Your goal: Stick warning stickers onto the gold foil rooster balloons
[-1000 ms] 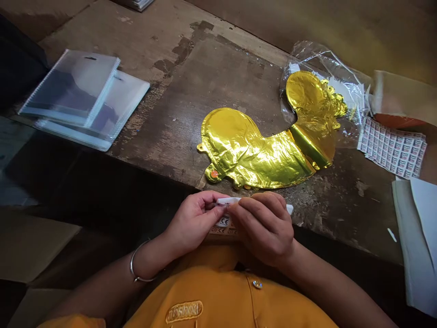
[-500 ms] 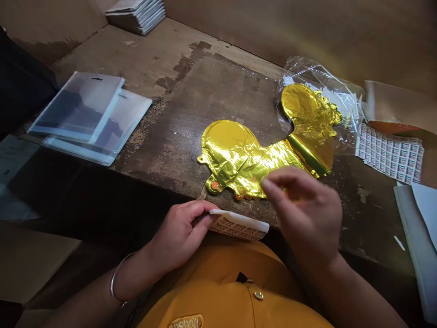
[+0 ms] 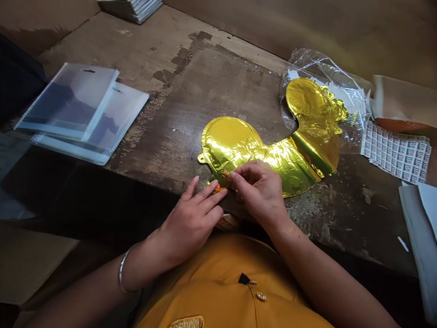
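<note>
A shiny gold foil balloon point(image 3: 290, 161), flat and curved, lies along the table's front edge. My left hand point(image 3: 194, 218) rests palm down at the balloon's lower left corner, fingers spread, with the tips on its tab beside a small orange spot point(image 3: 217, 187). My right hand point(image 3: 261, 193) is closed in a pinch against the foil just right of those fingertips. Whatever is in the pinch is too small to name. Part of the sheet of printed stickers point(image 3: 228, 222) shows below my left thumb; whether that hand still grips it is hidden.
Clear plastic sleeves point(image 3: 80, 98) lie at the left. Behind the balloon's right end is a crinkled clear bag point(image 3: 324, 61). More sticker sheets point(image 3: 396, 150) and white sheets point(image 3: 418, 228) lie at the right. A stack of folded packets point(image 3: 133, 9) stands at the back.
My right hand has come down and left onto the foil. My left hand has moved from gripping the sticker sheet to spreading its fingers on the balloon's tab. The view has shifted slightly.
</note>
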A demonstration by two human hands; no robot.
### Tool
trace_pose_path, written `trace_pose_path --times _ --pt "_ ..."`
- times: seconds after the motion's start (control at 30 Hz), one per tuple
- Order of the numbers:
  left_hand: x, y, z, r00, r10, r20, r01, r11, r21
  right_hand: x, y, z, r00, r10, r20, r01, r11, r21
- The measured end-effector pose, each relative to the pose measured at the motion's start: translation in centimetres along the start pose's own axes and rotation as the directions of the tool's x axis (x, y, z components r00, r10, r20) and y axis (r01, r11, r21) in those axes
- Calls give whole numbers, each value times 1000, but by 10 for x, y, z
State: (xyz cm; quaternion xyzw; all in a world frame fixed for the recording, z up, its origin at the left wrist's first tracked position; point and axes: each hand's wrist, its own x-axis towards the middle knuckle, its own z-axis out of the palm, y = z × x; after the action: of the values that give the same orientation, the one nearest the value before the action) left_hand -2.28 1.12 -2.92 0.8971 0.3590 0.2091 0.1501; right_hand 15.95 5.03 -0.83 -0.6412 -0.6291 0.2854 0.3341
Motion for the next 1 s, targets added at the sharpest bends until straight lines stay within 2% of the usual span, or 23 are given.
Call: trace_pose_path --times 0.17,0.67,1.0 --pt "2 0 -2 1000 -1 -5 1 1000 -11 0 -2 3 999 -15 -32 15 1000 -18" --pt "3 0 -7 1000 -6 24 7 999 -44 6 -6 2 998 -67 6 68 984 -165" --pt "3 1 -7 999 -14 29 15 999 -44 2 -8 8 996 -74 -52 57 959 -278"
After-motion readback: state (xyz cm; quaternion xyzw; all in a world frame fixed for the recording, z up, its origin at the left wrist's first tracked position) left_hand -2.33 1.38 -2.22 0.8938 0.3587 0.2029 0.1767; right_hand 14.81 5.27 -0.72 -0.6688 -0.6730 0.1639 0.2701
